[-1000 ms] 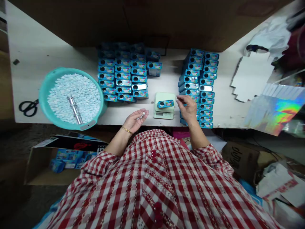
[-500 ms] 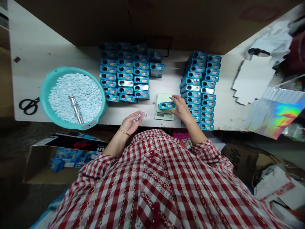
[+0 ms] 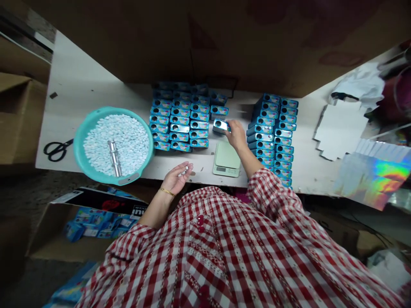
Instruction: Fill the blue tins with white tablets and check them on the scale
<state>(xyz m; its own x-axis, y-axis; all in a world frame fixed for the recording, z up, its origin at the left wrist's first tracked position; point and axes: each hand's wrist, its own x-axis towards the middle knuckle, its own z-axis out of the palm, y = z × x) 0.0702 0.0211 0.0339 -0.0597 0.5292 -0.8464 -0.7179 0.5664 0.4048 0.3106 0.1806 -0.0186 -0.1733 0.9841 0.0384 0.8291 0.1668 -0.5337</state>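
Note:
My right hand (image 3: 236,134) grips a small blue box (image 3: 221,125) by its right end, just in front of the short fourth column of the left group of boxes (image 3: 180,127). Palm up near the table's front edge, my left hand (image 3: 176,179) holds a few small white pieces (image 3: 184,171) in its curled fingers. Nothing lies on the plate of the pale green scale (image 3: 227,157), which is between my hands. A second group of blue boxes (image 3: 265,137) stands to the right. White pieces and a metal tube (image 3: 114,158) lie in the turquoise basin (image 3: 80,147).
Black scissors (image 3: 58,150) lie left of the basin. A large cardboard box (image 3: 192,51) bounds the table (image 3: 308,171) at the back. White card (image 3: 340,128) and shiny sheets (image 3: 372,175) lie at the right. Below the table, an open carton (image 3: 51,239) holds blue packets.
My right hand has lifted the blue box off the scale and carried it back and left to the left group. My left hand still holds the white pieces. The view has shifted slightly.

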